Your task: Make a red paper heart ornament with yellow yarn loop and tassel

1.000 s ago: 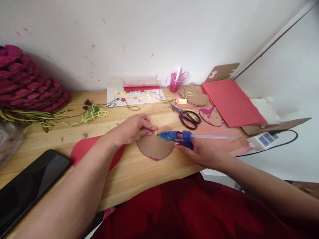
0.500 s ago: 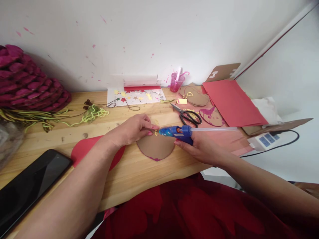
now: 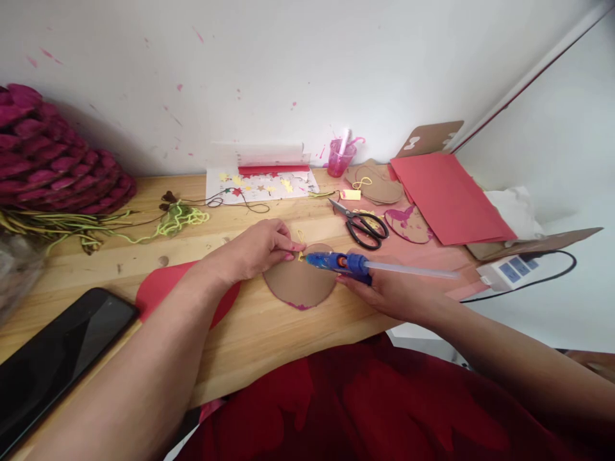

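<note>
A brown cardboard heart (image 3: 300, 283) lies on the wooden table (image 3: 269, 326) in front of me. My left hand (image 3: 259, 248) pinches a thin yellow string loop (image 3: 300, 244) against the heart's top edge. A blue glue gun (image 3: 342, 263) with a clear glue stick out the back is gripped in my right hand (image 3: 389, 296). Its nozzle points left and sits right at the string, next to my left fingertips.
Black scissors (image 3: 361, 225), more cardboard hearts (image 3: 407, 224), red paper sheets (image 3: 446, 198), a pink cup (image 3: 340, 157) and a star sticker sheet (image 3: 259, 182) lie behind. A dark tablet (image 3: 57, 358), red paper (image 3: 158, 285), yarn (image 3: 180, 219) and magenta flowers (image 3: 52, 160) are left; a power strip (image 3: 504, 272) right.
The glue gun dipped and its nozzle shifted slightly toward the string, then tilted flatter. My left hand stayed pinching the string on the heart.
</note>
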`<action>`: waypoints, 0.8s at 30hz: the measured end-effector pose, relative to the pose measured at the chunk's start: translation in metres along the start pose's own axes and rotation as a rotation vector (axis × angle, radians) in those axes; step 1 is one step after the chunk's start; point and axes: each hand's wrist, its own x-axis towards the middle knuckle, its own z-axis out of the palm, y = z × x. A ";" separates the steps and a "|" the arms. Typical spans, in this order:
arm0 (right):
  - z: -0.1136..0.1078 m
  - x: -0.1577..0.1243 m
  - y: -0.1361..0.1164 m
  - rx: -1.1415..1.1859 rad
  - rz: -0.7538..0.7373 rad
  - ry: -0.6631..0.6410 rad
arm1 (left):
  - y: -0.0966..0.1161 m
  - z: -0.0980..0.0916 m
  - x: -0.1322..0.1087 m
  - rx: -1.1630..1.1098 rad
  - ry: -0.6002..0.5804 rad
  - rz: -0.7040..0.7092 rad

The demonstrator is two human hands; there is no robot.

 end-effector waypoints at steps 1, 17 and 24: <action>0.000 -0.001 0.000 -0.010 -0.011 0.010 | 0.000 0.000 0.000 0.001 0.004 -0.001; 0.005 0.001 0.001 0.050 -0.040 0.044 | 0.001 0.000 0.001 -0.012 -0.016 0.024; 0.003 -0.006 0.003 0.094 -0.013 -0.013 | 0.000 0.000 0.001 0.003 -0.007 0.050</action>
